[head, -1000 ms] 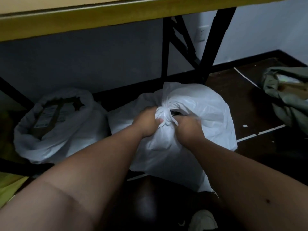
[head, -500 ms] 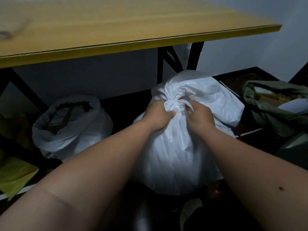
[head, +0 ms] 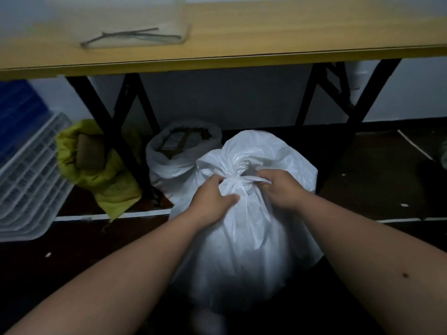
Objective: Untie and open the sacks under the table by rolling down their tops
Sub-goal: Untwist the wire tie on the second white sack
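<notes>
A wooden table (head: 266,32) with a yellow edge spans the frame from ten to two o'clock, standing on black crossed metal legs (head: 116,122). A clear plastic tray (head: 145,37) rests on its top at eleven o'clock. Behind the legs runs a pale wall (head: 229,97), shadowed under the tabletop. The floor (head: 387,170) is dark brown. At nine o'clock a white slatted crate (head: 31,180) lies beside something blue (head: 19,110). Light is dim.

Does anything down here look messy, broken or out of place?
Nothing much. The white sack is intact and knotted, both hands on the knot. A few pale scraps lie on the dark floor. The open white sack and yellow-green sack sit upright, unspilled.
</notes>
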